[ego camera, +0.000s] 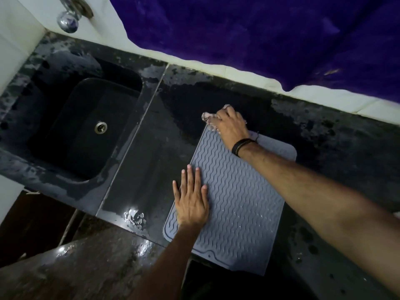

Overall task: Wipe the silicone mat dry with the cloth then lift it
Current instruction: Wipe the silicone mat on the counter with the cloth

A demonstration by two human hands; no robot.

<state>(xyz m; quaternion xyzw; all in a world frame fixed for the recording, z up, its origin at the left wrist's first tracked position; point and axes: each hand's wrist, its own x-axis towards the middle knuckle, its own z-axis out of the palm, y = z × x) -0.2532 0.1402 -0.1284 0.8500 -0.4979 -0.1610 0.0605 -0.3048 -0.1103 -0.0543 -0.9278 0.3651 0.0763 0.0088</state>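
Observation:
A grey silicone mat (236,204) with wavy ridges lies flat on the dark counter; its near edge hangs a little over the counter's front. Small water drops show on its middle. My left hand (191,200) lies flat, fingers spread, on the mat's left edge and presses it down. My right hand (232,126) is at the mat's far left corner, closed on a pale crumpled cloth (208,118) that peeks out from under the fingers. A black band is on my right wrist.
A black sink (86,126) with a metal drain is sunk into the counter (140,169) on the left. A chrome tap (69,20) sits at the top left. Purple fabric (259,35) hangs over the white wall behind. Water drops lie on the counter's front edge.

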